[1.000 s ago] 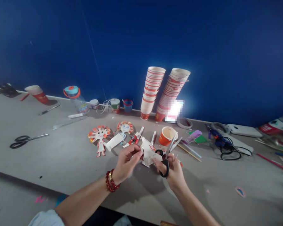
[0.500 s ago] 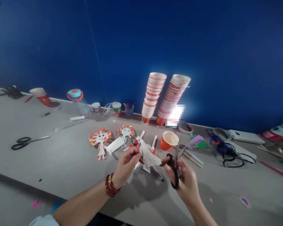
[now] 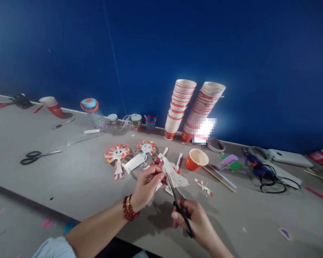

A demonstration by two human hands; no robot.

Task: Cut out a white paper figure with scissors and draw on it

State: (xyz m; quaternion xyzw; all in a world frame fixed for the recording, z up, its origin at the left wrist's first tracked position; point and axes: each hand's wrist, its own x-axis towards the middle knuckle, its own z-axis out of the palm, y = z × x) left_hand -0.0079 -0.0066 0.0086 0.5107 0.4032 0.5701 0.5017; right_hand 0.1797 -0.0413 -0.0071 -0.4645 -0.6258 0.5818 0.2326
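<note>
My left hand (image 3: pixel 148 183), fingers pinched, grips the edge of a white paper piece (image 3: pixel 181 178) with orange marks. Black-handled scissors (image 3: pixel 183 215) are in my right hand (image 3: pixel 197 221). Their slightly parted blades point up and away, at the paper close to my left fingertips; whether the paper lies between them I cannot tell. Just beyond are an orange paper cup (image 3: pixel 192 164) and several markers, partly hidden by the paper. To the left lie two paper dolls with fringed orange-and-white hair, a larger one (image 3: pixel 118 165) and a smaller one (image 3: pixel 146 147).
Two tall stacks of paper cups, a left one (image 3: pixel 179 109) and a right one (image 3: pixel 203 107), lean near the blue wall. Another pair of scissors (image 3: pixel 40 156) and a water bottle (image 3: pixel 94 113) stand left. A glue gun (image 3: pixel 258 172) with cable and paper scraps (image 3: pixel 205 187) lie right.
My right hand has moved down and left, turning the scissors so the blades now reach the paper by my left fingers. Paper scraps formerly hidden behind the right hand now show.
</note>
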